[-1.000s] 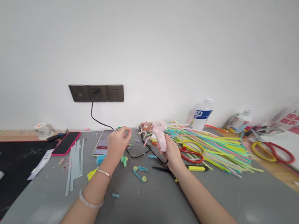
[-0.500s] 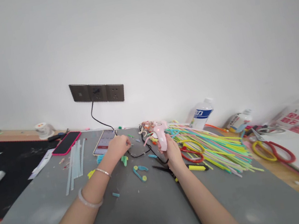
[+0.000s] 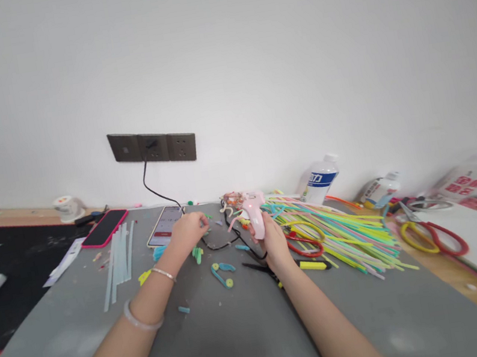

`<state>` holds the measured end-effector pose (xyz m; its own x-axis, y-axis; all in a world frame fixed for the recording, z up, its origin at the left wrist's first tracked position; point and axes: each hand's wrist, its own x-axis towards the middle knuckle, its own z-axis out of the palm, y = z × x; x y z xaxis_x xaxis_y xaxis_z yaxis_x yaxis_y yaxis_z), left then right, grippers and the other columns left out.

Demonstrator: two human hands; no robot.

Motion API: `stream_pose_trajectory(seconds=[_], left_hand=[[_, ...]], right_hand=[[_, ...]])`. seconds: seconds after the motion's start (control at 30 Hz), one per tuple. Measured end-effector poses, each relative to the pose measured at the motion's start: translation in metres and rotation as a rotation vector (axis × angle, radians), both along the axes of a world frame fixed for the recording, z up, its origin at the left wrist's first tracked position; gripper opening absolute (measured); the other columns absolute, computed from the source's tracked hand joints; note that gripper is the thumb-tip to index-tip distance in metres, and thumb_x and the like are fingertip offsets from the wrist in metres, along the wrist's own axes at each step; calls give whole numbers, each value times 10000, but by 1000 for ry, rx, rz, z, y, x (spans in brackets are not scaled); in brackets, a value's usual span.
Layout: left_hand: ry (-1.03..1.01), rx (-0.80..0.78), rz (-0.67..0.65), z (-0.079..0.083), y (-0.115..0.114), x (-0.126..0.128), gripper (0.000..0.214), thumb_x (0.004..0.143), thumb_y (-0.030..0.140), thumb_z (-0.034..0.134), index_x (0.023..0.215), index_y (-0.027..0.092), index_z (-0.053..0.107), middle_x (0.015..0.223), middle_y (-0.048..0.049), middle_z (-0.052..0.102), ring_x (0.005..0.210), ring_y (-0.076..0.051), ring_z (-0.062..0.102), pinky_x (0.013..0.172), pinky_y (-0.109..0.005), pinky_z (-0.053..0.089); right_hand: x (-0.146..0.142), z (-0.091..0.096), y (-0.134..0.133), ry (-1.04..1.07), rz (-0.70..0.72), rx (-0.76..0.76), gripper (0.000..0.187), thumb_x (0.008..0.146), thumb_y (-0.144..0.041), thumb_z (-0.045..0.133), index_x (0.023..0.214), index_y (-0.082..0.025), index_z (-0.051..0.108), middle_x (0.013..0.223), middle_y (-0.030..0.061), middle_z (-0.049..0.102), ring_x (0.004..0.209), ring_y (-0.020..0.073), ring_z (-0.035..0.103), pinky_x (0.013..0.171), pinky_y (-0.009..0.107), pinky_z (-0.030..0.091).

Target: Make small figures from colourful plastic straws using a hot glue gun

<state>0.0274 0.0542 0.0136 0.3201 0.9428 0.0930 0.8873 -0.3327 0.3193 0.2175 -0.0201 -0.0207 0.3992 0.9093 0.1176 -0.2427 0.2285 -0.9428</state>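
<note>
Left hand (image 3: 187, 231) dropped to desk (image 3: 229, 338) by phone (image 3: 165, 226); I cannot tell its grip. Right hand (image 3: 273, 243) stays clamped on glue gun (image 3: 253, 209).

On the mat (image 3: 229, 338): glue gun (image 3: 254, 215) at ctr, straw pile (image 3: 343, 231) R of it, bottle (image 3: 320, 180) behind the pile, by the wall (image 3: 244, 49). Phone (image 3: 165, 226) L of the glue gun; glue sticks (image 3: 119, 260) further L.

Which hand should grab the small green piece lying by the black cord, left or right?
Left, most likely. The left hand sits just beside the green piece, while the right hand is closed around the pink glue gun and farther off. Whether the left fingers pinch something is unclear.
</note>
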Motion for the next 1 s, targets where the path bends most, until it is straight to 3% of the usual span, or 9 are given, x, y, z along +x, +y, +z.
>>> stream_pose_trajectory(seconds=[0.2,0.47,0.63,0.83,1.0], left_hand=[[-51,17,11,1,-1,0,202,865,296,541,831,194,712,795,-65,740,794,-216,673,660,-275,436],[-95,24,-33,5,0,-2,232,804,190,542,920,202,742,741,-35,723,744,-199,660,621,-266,410],[-121,53,-38,4,0,-2,244,876,288,501,823,179,712,729,-56,701,726,-213,639,621,-285,395],[-151,71,-114,-3,2,-3,167,855,183,518,972,194,636,757,-17,667,725,-185,615,637,-268,390],[-167,84,-161,-6,3,-4,78,857,212,529,836,196,602,731,-9,632,701,-178,587,642,-269,383]], right_hand=[[0,1,0,-4,7,0,422,829,-631,547,687,-234,574,532,-19,523,415,140,366,401,292,264],[0,2,-1,-9,5,0,430,824,-641,550,664,-242,563,522,-18,526,411,145,364,397,297,269],[0,2,-1,-6,5,1,405,835,-615,547,666,-247,568,524,-20,523,409,145,363,397,295,265],[0,3,-1,6,6,13,409,838,-613,546,688,-233,571,518,-25,529,404,132,367,384,277,271],[0,1,0,9,4,26,409,845,-608,546,700,-227,585,520,-27,538,400,131,377,377,274,279]])
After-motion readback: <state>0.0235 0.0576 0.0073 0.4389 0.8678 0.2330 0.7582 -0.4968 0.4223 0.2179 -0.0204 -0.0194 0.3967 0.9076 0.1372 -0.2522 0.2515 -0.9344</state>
